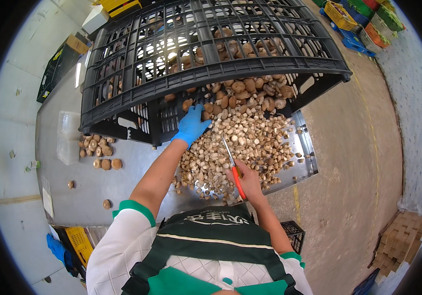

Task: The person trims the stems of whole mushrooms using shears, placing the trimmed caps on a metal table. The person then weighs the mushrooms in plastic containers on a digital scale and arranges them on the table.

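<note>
My left hand [192,124], in a blue glove, reaches to the mouth of a black plastic crate [211,75] lying on its side. Its fingers are spread among whole shiitake mushrooms [238,87], with one brown cap between thumb and fingers; no firm hold shows. Bare, my right hand [249,180] holds scissors [236,173] by their orange-red handles, the blades pointing away from me over a heap of cut mushroom stems [240,143]. More mushrooms lie inside the crate, seen through its slatted side.
The steel table [140,202] carries a group of mushrooms [96,145] and a clear plastic container [67,138] at left. A raised metal rim [308,143] borders the stems at right. Beyond are the floor [340,177], stacked crates [366,24] and a small black crate [293,236].
</note>
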`<move>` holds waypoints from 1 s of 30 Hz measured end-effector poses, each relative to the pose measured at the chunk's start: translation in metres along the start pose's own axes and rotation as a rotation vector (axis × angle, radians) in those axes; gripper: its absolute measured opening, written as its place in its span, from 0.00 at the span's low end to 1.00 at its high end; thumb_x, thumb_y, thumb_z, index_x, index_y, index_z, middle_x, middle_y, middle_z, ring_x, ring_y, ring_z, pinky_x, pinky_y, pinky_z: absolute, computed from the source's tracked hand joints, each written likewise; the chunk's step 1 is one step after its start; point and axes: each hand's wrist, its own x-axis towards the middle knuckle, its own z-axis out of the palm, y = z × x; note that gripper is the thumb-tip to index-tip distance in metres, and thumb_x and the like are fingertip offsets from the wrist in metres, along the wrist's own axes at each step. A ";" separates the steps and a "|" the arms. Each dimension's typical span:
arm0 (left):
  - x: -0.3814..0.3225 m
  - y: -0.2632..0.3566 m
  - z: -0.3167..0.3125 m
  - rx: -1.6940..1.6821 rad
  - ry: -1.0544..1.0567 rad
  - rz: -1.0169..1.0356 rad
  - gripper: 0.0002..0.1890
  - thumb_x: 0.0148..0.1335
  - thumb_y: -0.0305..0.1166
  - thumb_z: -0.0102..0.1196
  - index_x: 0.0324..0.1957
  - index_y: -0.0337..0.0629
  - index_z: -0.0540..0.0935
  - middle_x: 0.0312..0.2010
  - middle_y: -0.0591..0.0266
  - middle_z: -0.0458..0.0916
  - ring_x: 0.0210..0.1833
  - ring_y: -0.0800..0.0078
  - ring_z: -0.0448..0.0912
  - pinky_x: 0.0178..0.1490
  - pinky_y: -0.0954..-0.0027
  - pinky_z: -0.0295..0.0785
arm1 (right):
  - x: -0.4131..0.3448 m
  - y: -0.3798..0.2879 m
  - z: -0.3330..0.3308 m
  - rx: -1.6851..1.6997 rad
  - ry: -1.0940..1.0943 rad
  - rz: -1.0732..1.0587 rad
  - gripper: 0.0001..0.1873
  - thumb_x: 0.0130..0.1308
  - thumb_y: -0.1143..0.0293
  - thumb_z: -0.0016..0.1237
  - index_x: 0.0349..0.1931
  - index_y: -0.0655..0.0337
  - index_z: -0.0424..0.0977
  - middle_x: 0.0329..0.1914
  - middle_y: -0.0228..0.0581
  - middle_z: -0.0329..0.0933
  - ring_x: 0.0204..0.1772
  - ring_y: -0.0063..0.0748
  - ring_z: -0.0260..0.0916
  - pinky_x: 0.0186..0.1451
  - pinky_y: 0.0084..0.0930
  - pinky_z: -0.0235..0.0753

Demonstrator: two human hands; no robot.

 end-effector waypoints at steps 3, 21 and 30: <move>-0.011 0.006 -0.012 -0.485 -0.116 -0.097 0.22 0.60 0.41 0.62 0.50 0.40 0.74 0.43 0.57 0.78 0.41 0.69 0.77 0.47 0.67 0.73 | 0.002 0.013 0.002 -0.092 0.097 -0.087 0.29 0.60 0.53 0.59 0.57 0.61 0.72 0.38 0.48 0.79 0.41 0.39 0.78 0.45 0.32 0.76; -0.073 0.002 -0.027 -1.151 -0.436 -0.279 0.13 0.67 0.39 0.54 0.46 0.41 0.79 0.37 0.64 0.81 0.32 0.81 0.77 0.32 0.80 0.72 | 0.006 -0.005 0.014 -0.056 0.017 -0.114 0.25 0.59 0.55 0.61 0.52 0.61 0.76 0.27 0.44 0.79 0.27 0.39 0.76 0.34 0.29 0.75; -0.056 -0.004 -0.032 -1.406 -0.410 -0.564 0.23 0.67 0.48 0.49 0.56 0.43 0.76 0.42 0.55 0.83 0.35 0.72 0.82 0.31 0.77 0.78 | 0.008 0.005 0.010 -0.022 0.137 -0.211 0.27 0.60 0.55 0.60 0.56 0.60 0.73 0.36 0.49 0.79 0.35 0.40 0.78 0.39 0.31 0.76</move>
